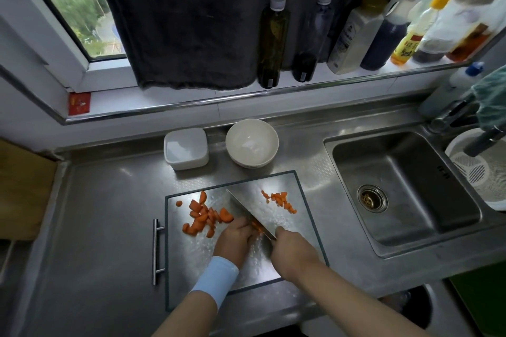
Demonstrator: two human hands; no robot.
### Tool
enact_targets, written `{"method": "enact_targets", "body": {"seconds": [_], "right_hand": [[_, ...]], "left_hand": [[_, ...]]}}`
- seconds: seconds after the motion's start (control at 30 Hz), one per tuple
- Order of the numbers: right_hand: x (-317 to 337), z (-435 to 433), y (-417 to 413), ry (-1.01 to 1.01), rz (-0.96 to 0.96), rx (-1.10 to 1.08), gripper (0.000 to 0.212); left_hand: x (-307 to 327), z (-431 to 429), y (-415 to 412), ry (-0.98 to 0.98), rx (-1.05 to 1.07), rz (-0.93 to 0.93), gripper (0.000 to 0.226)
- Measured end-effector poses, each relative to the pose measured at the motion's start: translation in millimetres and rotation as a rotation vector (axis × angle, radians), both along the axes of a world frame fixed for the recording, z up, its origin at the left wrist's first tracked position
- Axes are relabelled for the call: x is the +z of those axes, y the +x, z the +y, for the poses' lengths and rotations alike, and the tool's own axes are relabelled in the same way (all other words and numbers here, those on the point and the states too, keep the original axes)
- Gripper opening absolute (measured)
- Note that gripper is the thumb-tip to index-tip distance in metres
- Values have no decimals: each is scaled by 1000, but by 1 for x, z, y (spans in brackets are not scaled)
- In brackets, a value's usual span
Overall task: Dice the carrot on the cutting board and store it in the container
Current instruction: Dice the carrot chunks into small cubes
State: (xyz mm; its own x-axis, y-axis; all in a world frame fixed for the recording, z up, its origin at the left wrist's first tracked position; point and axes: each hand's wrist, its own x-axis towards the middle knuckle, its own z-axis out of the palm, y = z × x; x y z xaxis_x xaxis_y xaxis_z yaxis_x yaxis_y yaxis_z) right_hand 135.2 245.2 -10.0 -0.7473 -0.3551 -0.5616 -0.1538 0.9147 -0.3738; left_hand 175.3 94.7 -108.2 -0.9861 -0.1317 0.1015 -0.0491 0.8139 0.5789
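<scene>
1. The left hand (235,238) has its fingers (242,225) bent and pressed close together, the tips holding down a carrot piece (256,226) near the middle of the cutting board (191,268); a pale blue wristband (216,278) sits on that wrist.
2. The right hand (293,250) is closed round the grip of a knife (247,208), the grip itself hidden in the fist; the broad blade lies just beside the left fingertips, touching the carrot piece, and its point reaches toward the board's far edge.
3. On the board's left part, just beyond the left hand, lies a loose heap of carrot chunks (204,217), some half-round, with one small bit apart near the far left corner.
4. On the board's far right part, on the other side of the blade, lies a small scatter of diced carrot (280,200).
5. Beyond the board's far left corner stands the container (186,149), white, square and open; beside it, beyond the far edge, stands a white bowl (252,142).
6. A bar handle (155,247) lies along the board's left side; the sink (405,191) is to the board's right.
7. Well beyond the board, bottles (273,38) stand on the window sill.
</scene>
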Motion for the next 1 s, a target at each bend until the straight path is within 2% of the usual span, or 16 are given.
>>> {"method": "enact_targets", "body": {"seconds": [0.17, 0.33, 0.57, 0.8, 1.0], "right_hand": [[-3, -3, -2, -1, -4, -12, 18], [3, -1, -2, -7, 5, -13, 18], [19, 0, 10, 23, 96, 34, 4], [28, 4, 13, 56, 81, 48, 5], [32, 8, 14, 66, 59, 59, 15]], "left_hand": [[-6, -1, 4, 21, -9, 63, 2], [-6, -3, 2, 26, -27, 111, 4], [8, -3, 2, 20, -24, 84, 11], [8, -3, 4, 46, -26, 49, 6], [12, -2, 4, 46, -27, 37, 7]]}}
